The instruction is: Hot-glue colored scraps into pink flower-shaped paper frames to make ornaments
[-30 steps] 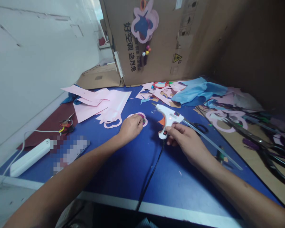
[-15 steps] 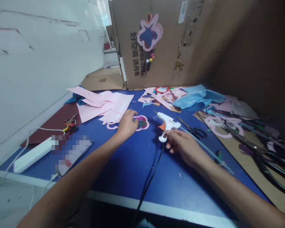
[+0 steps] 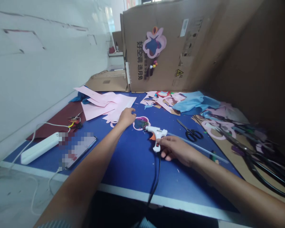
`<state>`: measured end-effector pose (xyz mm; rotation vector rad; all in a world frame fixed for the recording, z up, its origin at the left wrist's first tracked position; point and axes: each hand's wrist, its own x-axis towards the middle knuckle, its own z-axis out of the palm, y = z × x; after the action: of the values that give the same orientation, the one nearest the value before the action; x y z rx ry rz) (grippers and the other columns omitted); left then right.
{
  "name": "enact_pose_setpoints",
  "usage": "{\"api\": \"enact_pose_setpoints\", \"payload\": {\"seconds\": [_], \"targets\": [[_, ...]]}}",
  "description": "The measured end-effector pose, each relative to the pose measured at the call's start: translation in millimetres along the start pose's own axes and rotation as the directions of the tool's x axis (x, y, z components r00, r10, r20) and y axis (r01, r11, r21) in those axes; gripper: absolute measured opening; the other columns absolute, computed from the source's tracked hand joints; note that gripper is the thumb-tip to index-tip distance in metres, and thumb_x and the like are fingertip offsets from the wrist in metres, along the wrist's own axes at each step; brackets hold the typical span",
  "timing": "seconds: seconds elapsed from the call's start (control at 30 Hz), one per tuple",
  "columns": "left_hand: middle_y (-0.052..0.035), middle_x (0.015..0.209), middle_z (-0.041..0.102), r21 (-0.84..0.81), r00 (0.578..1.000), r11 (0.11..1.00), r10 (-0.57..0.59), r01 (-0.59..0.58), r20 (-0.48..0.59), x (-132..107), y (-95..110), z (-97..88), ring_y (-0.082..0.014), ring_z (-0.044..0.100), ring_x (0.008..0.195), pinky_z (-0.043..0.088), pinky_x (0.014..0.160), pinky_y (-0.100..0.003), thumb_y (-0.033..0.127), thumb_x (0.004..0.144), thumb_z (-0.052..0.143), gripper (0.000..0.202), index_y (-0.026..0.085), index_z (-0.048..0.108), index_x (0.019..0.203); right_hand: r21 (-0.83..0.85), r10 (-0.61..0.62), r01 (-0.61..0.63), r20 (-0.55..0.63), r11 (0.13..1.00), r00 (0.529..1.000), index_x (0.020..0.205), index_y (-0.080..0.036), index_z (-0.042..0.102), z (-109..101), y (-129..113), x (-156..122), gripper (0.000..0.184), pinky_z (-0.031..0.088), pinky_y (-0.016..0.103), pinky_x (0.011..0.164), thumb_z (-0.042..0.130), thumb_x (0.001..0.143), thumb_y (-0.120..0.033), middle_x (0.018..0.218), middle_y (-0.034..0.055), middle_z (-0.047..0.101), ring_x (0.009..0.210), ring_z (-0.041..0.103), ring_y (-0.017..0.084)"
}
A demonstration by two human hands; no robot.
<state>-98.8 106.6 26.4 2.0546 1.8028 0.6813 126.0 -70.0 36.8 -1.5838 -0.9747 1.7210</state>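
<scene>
My right hand (image 3: 174, 149) is closed round the handle of a white glue gun (image 3: 156, 133), whose black cord (image 3: 156, 177) runs toward me over the blue table (image 3: 130, 161). Its nozzle points left at a pink flower-shaped cut-out with a dark centre (image 3: 141, 123). A clear glue stick (image 3: 197, 146) sticks out behind the gun to the right. My left hand (image 3: 126, 116) rests just left of the cut-out, fingers curled on its edge and on the pink paper (image 3: 109, 106) beside it.
Black scissors (image 3: 191, 133) lie right of the gun. A white power strip (image 3: 39, 152) and a blurred phone (image 3: 77, 148) sit at the left. Paper scraps and blue cloth (image 3: 194, 103) lie at the back before a cardboard box (image 3: 171, 44). Black cables (image 3: 263, 158) crowd the right.
My right hand has brought the glue gun down and leftward until its nozzle is beside the cut-out. My left hand has slid off the cut-out's top to its left edge.
</scene>
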Motion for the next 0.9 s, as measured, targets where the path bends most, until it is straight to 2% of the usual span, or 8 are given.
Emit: {"api": "enact_pose_setpoints", "payload": {"seconds": [0.2,0.33,0.5,0.6,0.67,0.73,0.77,0.9], "targets": [[-0.0140,0.138,0.084,-0.153,0.997,0.987,-0.058,0.048,-0.057,-0.7,-4.7,3.6,-0.0300,0.079,0.131,0.057,0.117,-0.039,0.016,0.098,0.068,0.038,0.017,0.086,0.131,-0.169,0.079,-0.060,0.110,0.984,0.991,0.081,-0.016,0.073,4.1,-12.1,3.3,0.029,0.050,0.018,0.040,0.069,0.109,-0.023,0.069,0.0034,0.074,0.047,0.065,0.011],[-0.0106,0.130,0.088,-0.241,0.994,0.970,-0.063,0.041,-0.085,-5.8,-3.8,15.7,-0.0267,0.082,0.120,0.060,0.111,-0.036,0.014,0.097,0.069,0.031,0.020,0.089,0.121,-0.267,0.110,-0.077,0.111,0.961,0.988,0.081,-0.015,0.074,6.8,-17.1,6.2,0.033,0.049,0.018,0.039,0.067,0.111,-0.027,0.069,0.0057,0.077,0.043,0.061,0.010],[-0.0085,0.126,0.088,-0.308,0.986,0.951,-0.086,0.039,-0.139,-2.1,-9.0,16.6,-0.0236,0.082,0.115,0.061,0.107,-0.033,0.013,0.101,0.062,0.033,0.019,0.088,0.120,-0.444,0.114,-0.049,0.120,0.895,0.986,0.089,-0.016,0.077,3.2,-19.1,1.2,0.027,0.047,0.019,0.038,0.066,0.112,-0.027,0.065,0.0027,0.075,0.041,0.058,0.009],[-0.0080,0.123,0.088,-0.318,0.984,0.947,-0.099,0.048,-0.145,-2.5,-12.3,16.7,-0.0234,0.082,0.113,0.062,0.105,-0.033,0.013,0.101,0.062,0.033,0.020,0.087,0.120,-0.589,0.042,0.070,0.175,0.805,0.984,0.085,-0.017,0.077,-10.2,-32.3,6.7,0.023,0.047,0.021,0.040,0.078,0.103,-0.031,0.065,0.0033,0.075,0.044,0.061,0.012],[-0.0079,0.120,0.089,-0.311,0.987,0.949,-0.100,0.056,-0.128,-4.8,-12.7,18.0,-0.0236,0.082,0.109,0.062,0.103,-0.033,0.014,0.100,0.065,0.031,0.020,0.088,0.120,-0.586,-0.082,0.168,0.170,0.793,0.982,0.086,-0.019,0.078,-18.4,-47.8,22.0,0.016,0.050,0.023,0.045,0.083,0.097,-0.029,0.067,0.0040,0.077,0.049,0.065,0.014],[-0.0077,0.118,0.088,-0.288,0.991,0.956,-0.090,0.057,-0.104,-7.7,-11.6,19.0,-0.0243,0.082,0.108,0.062,0.103,-0.034,0.014,0.097,0.071,0.028,0.021,0.088,0.118,-0.522,-0.306,0.259,-0.004,0.813,0.952,0.087,-0.019,0.077,-21.3,-64.8,47.0,0.008,0.052,0.022,0.050,0.085,0.089,-0.018,0.071,0.0037,0.077,0.058,0.068,0.015],[-0.0077,0.118,0.088,-0.270,0.992,0.961,-0.082,0.054,-0.093,-9.2,-10.8,19.0,-0.0247,0.081,0.108,0.062,0.104,-0.035,0.015,0.096,0.074,0.027,0.021,0.088,0.117,-0.510,-0.359,0.278,-0.065,0.814,0.931,0.092,-0.020,0.077,-20.4,-72.6,61.7,0.010,0.052,0.021,0.053,0.085,0.088,-0.015,0.075,0.0028,0.076,0.062,0.068,0.015],[-0.0095,0.125,0.083,-0.185,0.997,0.983,-0.030,0.016,-0.076,-15.0,-8.1,15.7,-0.0276,0.077,0.118,0.058,0.112,-0.038,0.014,0.088,0.085,0.027,0.023,0.088,0.114,-0.445,-0.390,0.281,-0.173,0.850,0.904,0.112,-0.021,0.076,-8.2,-94.6,117.3,0.028,0.060,0.023,0.067,0.082,0.085,-0.014,0.101,0.0061,0.079,0.090,0.074,0.019]]}}
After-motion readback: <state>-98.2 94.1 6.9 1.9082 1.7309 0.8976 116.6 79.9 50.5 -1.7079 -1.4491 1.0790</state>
